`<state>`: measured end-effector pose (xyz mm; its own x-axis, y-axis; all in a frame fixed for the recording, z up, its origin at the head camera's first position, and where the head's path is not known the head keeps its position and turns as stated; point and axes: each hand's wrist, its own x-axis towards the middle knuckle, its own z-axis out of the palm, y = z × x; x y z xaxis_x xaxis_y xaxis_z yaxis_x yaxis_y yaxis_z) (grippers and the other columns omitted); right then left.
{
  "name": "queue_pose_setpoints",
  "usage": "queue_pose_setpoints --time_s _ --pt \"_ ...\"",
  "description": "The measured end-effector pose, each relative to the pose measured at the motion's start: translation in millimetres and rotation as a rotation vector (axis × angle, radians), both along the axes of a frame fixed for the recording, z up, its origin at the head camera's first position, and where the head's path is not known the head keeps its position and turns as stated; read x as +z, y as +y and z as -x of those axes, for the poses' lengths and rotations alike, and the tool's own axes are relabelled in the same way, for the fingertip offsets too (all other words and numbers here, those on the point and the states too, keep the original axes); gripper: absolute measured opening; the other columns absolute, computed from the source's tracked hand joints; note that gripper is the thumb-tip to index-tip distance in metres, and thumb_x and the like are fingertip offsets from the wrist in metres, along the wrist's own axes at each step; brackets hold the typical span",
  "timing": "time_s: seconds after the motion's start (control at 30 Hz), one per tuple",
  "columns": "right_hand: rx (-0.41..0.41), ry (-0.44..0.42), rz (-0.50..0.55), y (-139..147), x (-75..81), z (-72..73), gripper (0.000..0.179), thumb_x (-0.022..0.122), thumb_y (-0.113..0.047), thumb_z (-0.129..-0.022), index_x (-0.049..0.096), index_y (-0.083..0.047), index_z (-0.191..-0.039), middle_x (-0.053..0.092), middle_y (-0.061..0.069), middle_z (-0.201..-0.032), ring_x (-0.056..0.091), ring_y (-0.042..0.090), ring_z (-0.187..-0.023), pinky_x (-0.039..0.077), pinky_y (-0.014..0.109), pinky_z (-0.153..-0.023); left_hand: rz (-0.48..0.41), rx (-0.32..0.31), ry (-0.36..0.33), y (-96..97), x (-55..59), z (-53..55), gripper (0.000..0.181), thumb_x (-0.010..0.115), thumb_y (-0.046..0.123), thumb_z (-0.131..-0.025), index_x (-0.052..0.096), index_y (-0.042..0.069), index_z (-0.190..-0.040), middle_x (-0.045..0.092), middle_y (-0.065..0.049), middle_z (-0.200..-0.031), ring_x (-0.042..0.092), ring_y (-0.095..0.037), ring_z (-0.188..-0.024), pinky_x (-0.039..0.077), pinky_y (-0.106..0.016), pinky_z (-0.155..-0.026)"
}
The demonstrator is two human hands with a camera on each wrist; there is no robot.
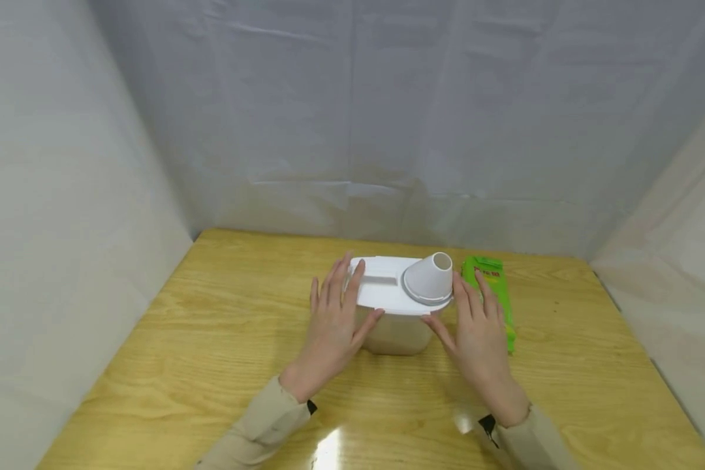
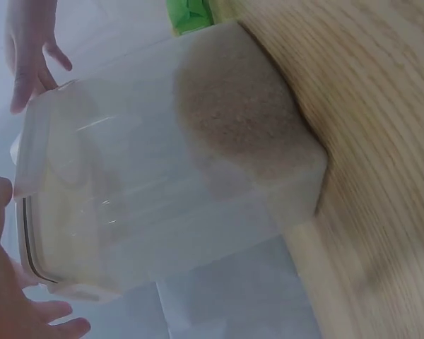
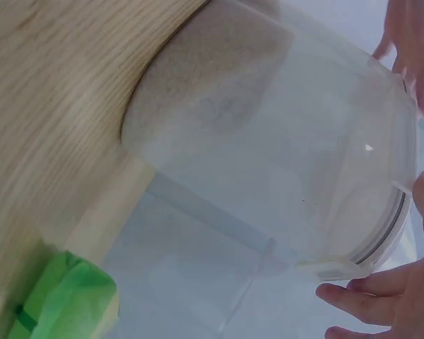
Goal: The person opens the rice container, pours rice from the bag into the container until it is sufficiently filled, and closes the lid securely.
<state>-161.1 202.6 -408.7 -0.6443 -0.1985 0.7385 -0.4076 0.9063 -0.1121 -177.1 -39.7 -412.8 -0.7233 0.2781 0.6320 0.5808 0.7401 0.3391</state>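
A translucent plastic storage container stands upright on the table, its lower part holding light-brown grains. Its white lid carries a white cone-shaped piece at the right end and a recessed handle at the left. My left hand spreads around the lid's left end, thumb at the front edge. On the opposite end my right hand lies the same way, fingers beside the cone and thumb at the front edge. In both wrist views the fingers look fairly straight.
A green packet with red lettering lies right of the container, partly behind my right hand. The wooden table meets a pale sheet at the back, with pale sheets on both sides too.
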Motion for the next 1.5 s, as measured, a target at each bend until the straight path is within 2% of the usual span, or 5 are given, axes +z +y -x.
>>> queue_pose_setpoints --time_s 0.33,0.6,0.83,1.17,1.5 --pt "0.003 0.059 -0.017 -1.7 0.6 2.5 0.090 0.040 -0.070 -0.098 0.054 0.010 -0.136 0.066 0.029 -0.118 0.045 0.050 -0.135 0.042 0.069 -0.100 0.048 0.031 -0.096 -0.7 1.6 -0.3 0.083 0.019 0.064 -0.103 0.013 0.006 -0.162 0.030 -0.021 -0.162 0.027 -0.036 -0.150 0.016 -0.073 -0.115" --pt "0.005 0.059 -0.020 -0.4 0.8 13.3 0.089 0.041 -0.071 -0.097 0.055 0.008 -0.135 0.066 0.026 -0.120 0.049 0.049 -0.131 0.045 0.067 -0.097 0.059 0.049 -0.096 -2.4 4.7 6.5 0.081 0.024 0.062 -0.103 0.017 0.008 -0.162 0.033 -0.019 -0.160 0.031 -0.042 -0.146 0.017 -0.075 -0.114" --pt "0.015 0.057 -0.030 1.0 0.6 28.0 0.088 0.043 -0.071 -0.096 0.055 0.009 -0.133 0.065 0.027 -0.115 0.059 0.047 -0.110 0.051 0.060 -0.088 0.044 0.071 -0.072 -2.0 6.3 17.5 0.080 0.030 0.062 -0.103 0.021 0.009 -0.161 0.037 -0.023 -0.156 0.033 -0.044 -0.144 0.021 -0.077 -0.110" --pt "0.003 0.062 -0.051 1.2 1.1 51.0 0.091 0.037 -0.073 -0.095 0.057 0.008 -0.132 0.066 0.026 -0.111 0.061 0.046 -0.102 0.053 0.058 -0.084 0.061 0.118 -0.095 0.4 10.7 37.0 0.081 0.060 0.047 -0.098 0.025 0.009 -0.161 0.042 -0.026 -0.151 0.037 -0.044 -0.142 0.018 -0.076 -0.112" --pt "0.000 0.014 -0.038 -0.4 3.1 70.6 0.087 0.052 -0.066 -0.093 0.053 0.009 -0.137 0.065 0.027 -0.113 0.061 0.046 -0.104 0.051 0.057 -0.080 0.061 0.142 -0.118 2.8 9.2 60.1 0.082 0.060 0.048 -0.098 0.023 0.012 -0.162 0.043 -0.022 -0.152 0.038 -0.042 -0.142 0.020 -0.077 -0.111"
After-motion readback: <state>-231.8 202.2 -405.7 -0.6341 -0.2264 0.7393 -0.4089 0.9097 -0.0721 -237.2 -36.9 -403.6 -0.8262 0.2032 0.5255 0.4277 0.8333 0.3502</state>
